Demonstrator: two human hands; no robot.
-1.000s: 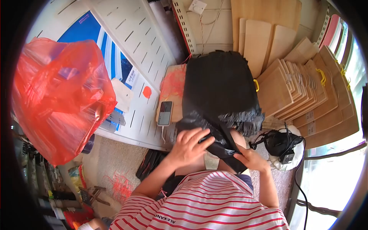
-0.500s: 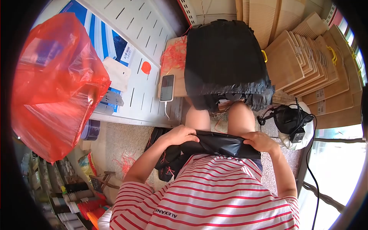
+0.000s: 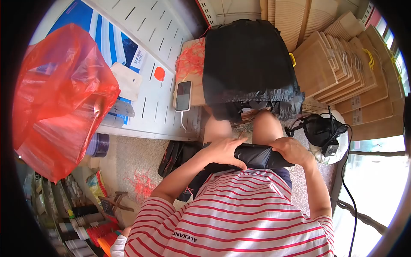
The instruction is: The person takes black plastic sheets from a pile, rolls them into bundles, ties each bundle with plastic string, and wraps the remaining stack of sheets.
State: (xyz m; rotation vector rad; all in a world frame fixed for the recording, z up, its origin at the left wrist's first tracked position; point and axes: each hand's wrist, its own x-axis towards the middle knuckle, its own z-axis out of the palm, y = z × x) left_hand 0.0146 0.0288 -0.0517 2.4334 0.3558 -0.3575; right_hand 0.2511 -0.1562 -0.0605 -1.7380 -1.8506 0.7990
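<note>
Across my lap lies a folded bundle of glossy black plastic [image 3: 255, 156], which looks like plastic bags. My left hand [image 3: 224, 152] rests on its left part, thumb and fingers spread wide apart. At the right end, my right hand [image 3: 293, 151] is closed on the edge, thumb on top and fingertips partly hidden. Beyond my knees a thick stack of flat black plastic bags [image 3: 246, 60] covers a low surface, its frayed edges hanging toward me. More black plastic [image 3: 173, 156] lies on the floor left of my legs.
A phone [image 3: 183, 96] with a white cable lies left of the stack, beside pink plastic strands [image 3: 190, 60]. A red plastic bag [image 3: 64, 103] stands on the white shelf [image 3: 147, 112] at left. Cardboard pieces [image 3: 314, 70] lean at right, above a black device with cables [image 3: 319, 132].
My left hand has slid right along the black plastic toward its middle, and its fingers have spread. My right hand still grips the right end. The view has shifted slightly.
</note>
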